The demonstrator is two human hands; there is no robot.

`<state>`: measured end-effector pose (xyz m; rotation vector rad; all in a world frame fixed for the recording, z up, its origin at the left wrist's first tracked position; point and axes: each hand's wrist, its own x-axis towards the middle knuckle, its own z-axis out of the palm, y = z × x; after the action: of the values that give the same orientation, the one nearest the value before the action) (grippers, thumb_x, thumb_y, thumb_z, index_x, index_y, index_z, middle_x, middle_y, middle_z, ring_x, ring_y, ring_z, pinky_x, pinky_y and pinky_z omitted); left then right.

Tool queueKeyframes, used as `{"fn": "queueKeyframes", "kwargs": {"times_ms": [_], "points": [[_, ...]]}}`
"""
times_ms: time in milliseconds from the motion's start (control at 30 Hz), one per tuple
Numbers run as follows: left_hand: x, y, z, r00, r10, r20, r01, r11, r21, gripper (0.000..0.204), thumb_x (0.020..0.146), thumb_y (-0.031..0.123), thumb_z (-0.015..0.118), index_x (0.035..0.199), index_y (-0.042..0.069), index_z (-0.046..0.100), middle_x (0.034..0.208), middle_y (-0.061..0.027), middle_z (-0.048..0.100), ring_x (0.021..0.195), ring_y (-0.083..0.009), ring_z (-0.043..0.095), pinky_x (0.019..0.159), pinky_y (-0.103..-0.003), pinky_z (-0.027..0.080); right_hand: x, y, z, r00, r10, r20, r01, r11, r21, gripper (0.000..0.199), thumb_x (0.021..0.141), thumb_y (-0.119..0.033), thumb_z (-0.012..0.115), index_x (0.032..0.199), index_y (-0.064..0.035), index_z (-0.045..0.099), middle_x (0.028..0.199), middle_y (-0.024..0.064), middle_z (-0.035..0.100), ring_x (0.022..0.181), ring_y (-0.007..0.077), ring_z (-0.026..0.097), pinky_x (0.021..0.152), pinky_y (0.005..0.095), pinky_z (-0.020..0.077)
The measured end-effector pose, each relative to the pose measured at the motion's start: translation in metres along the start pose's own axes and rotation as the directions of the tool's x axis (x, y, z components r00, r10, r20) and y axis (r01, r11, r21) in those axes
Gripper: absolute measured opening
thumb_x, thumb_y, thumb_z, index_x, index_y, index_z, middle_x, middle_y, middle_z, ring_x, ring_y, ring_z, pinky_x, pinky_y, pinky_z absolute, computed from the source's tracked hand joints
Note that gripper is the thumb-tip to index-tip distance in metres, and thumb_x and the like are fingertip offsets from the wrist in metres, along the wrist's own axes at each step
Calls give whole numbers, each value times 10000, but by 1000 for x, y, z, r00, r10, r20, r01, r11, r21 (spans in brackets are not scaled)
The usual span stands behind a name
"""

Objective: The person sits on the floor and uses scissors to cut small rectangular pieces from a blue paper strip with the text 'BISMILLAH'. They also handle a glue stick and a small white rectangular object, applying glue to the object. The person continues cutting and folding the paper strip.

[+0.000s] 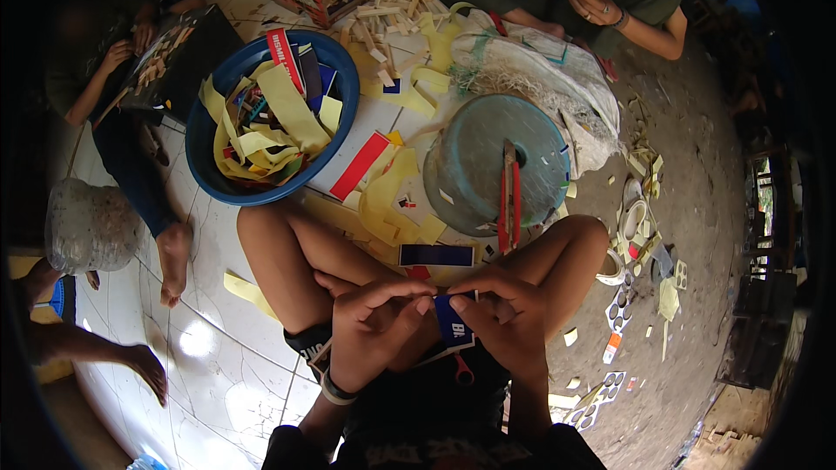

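Note:
Between my hands, over my lap, is a small dark blue printed sticker [454,328] with white lettering and a pale edge. The fingers of my right hand [508,318] pinch its right side. At its upper left corner the thumb and forefinger of my left hand [370,331] come together on the edge. A red scissor-like handle loop [463,372] shows below the sticker against my dark shorts. Just beyond my hands a dark blue strip with a white border [435,255] lies between my crossed legs.
Ahead stands an upturned grey-green bucket [475,148] with a red-handled cutting tool [510,204] on it. A blue basin [193,157] of yellow paper scraps is at left, with a red strip [361,164] nearby. Wooden pieces [401,13] lie beyond; people sit around, scraps litter the right.

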<state>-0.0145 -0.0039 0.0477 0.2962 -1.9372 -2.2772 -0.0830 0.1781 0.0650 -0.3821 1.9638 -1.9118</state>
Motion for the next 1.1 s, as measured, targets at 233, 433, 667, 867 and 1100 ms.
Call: {"fn": "queueKeyframes", "kwargs": {"times_ms": [233,433,667,867,1100], "points": [[-4,4,2,999,-53,-11,53,998,-44,133,904,-43,736,1037,-50,740,973,-92,778,902,-127,726,867,-261,552,-3,2,-7,997,54,46,-50,995,-81,158,892,67,739,1047,39,738,958,67,698,842,70,632,706,204,472],[-5,1,-1,999,-45,-1,45,998,45,126,893,-28,757,1019,-38,747,904,-53,774,830,-78,701,780,-228,546,-1,2,-7,997,32,75,-25,995,-98,174,875,95,741,1042,49,736,989,83,707,890,102,676,750,213,513],[-9,-10,-10,986,-148,83,146,989,29,140,925,-40,721,1065,-48,726,955,-61,751,917,-100,691,829,-242,543,-3,0,-11,988,95,124,-83,992,-97,166,891,82,741,1056,62,735,1006,93,718,793,87,698,639,168,502],[-6,-8,-11,978,-127,163,157,970,-186,129,942,-56,695,1070,-76,706,1042,-106,744,1016,-149,700,935,-293,555,-1,5,-9,987,59,148,-53,998,-46,157,910,74,725,1064,102,719,1002,121,720,871,126,749,643,182,548],[-4,-7,-18,944,-136,299,213,946,-243,214,953,-88,645,1166,-101,671,1039,-110,708,985,-154,691,899,-295,568,1,2,-8,987,-34,159,47,996,-78,181,882,43,768,1062,50,745,974,90,721,754,68,687,603,177,485]]}}
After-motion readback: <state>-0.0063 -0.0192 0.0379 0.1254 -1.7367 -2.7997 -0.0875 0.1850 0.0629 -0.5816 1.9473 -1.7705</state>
